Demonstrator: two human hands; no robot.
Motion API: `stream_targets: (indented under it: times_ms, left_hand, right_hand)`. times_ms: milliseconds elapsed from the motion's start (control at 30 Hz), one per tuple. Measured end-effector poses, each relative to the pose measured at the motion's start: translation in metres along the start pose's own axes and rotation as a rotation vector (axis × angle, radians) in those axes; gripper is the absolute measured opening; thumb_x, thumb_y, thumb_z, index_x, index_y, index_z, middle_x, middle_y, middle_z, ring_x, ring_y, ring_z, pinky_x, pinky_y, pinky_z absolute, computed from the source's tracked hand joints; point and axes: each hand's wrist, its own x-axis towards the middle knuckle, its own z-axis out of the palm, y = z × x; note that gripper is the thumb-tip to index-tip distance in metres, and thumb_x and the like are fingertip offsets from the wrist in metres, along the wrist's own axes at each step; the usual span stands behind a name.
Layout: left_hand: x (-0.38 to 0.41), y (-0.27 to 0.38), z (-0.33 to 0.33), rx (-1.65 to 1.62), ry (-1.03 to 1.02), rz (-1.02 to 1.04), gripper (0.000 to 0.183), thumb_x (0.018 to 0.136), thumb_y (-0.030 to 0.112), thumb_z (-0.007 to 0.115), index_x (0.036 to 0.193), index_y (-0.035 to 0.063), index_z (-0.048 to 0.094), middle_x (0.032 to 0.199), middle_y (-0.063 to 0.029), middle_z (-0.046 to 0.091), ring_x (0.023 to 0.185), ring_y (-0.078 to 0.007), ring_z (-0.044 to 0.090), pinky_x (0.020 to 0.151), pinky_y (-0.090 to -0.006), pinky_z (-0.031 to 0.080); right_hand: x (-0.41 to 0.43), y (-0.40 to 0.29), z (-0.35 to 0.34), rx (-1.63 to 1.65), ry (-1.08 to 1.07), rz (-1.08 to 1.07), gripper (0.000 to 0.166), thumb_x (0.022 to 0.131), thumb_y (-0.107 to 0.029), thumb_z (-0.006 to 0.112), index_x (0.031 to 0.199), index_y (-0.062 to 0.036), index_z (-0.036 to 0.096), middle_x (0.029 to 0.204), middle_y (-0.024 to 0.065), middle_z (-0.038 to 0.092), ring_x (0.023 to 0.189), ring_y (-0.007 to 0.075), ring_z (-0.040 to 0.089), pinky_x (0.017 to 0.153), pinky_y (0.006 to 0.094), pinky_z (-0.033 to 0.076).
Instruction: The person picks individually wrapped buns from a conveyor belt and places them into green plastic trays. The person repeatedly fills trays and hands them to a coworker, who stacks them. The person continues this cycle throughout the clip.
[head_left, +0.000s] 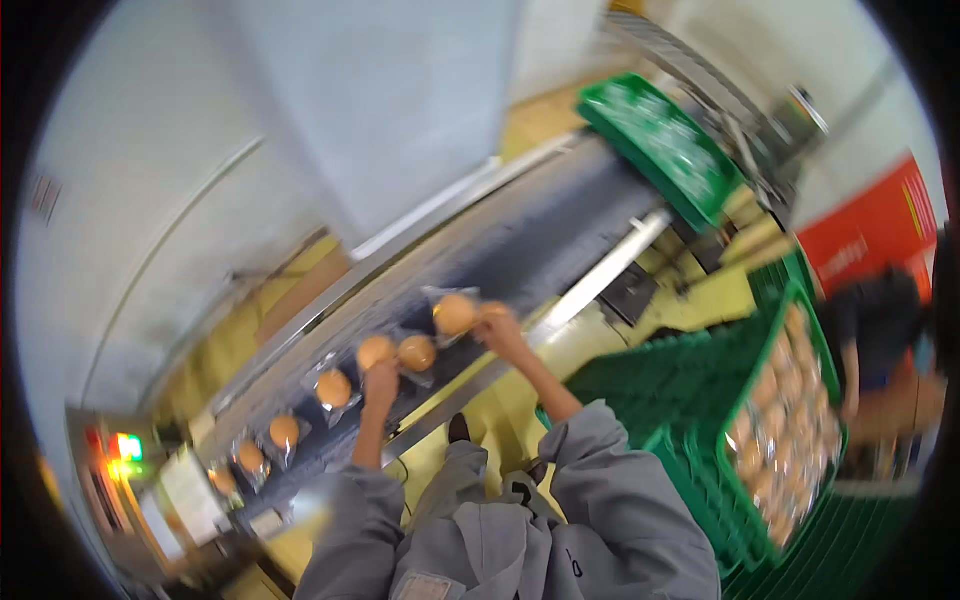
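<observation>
Several round golden-brown buns in clear plastic wrappers lie in a row along a dark conveyor belt (555, 240). My left hand (381, 386) is at a wrapped bun (376, 351), its fingers over the near edge; whether they grip it is unclear. Close to its right lies another wrapped bun (417, 353). My right hand (499, 330) has its fingers around a bun (493, 309) by the belt's near edge, just right of a wrapped bun (455, 314). Further wrapped buns, one (334, 388) and another (284, 432), lie to the lower left.
At right, a green plastic crate (840, 420) full of wrapped buns is on stacked green crates (667, 375). A green tray (660, 142) with clear plastic items sits across the belt's far end. A machine with lit indicators (126, 448) stands lower left. Another person (877, 330) is at far right.
</observation>
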Motion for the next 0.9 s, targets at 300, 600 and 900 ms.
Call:
stream_targets:
  times_ms: [300, 600, 900]
  left_hand:
    - [0.021, 0.059, -0.14, -0.765, -0.261, 0.022, 0.031, 0.09, 0.023, 0.046, 0.084, -0.0053, 0.059, 0.072, -0.0074, 0.06, 0.067, -0.0123, 0.055, 0.063, -0.0264, 0.043]
    - [0.068, 0.163, -0.176, -0.842, -0.556, 0.348, 0.027, 0.09, 0.018, 0.047, 0.081, -0.0047, 0.057, 0.064, 0.0024, 0.052, 0.063, -0.005, 0.044, 0.057, -0.0205, 0.036]
    - [0.06, 0.324, -0.144, -0.946, -0.534, 0.728, 0.025, 0.09, 0.015, 0.045, 0.081, -0.0058, 0.056, 0.068, -0.0083, 0.056, 0.064, -0.013, 0.051, 0.061, -0.0264, 0.041]
  right_hand:
    - [-0.115, -0.194, -0.192, 0.834, -0.05, 0.458, 0.017, 0.086, -0.013, 0.053, 0.077, 0.0008, 0.058, 0.068, 0.004, 0.056, 0.064, 0.0098, 0.052, 0.058, 0.0251, 0.04]
    - [-0.242, -0.239, -0.25, 0.581, 0.52, 0.449, 0.007, 0.082, -0.003, 0.058, 0.082, 0.0032, 0.06, 0.074, 0.0061, 0.059, 0.066, 0.0128, 0.054, 0.059, 0.0272, 0.042]
    - [-0.264, -0.194, -0.28, 0.369, 0.992, 0.792, 0.018, 0.083, -0.01, 0.056, 0.072, 0.003, 0.059, 0.064, 0.0037, 0.056, 0.058, 0.0107, 0.052, 0.055, 0.0275, 0.042]
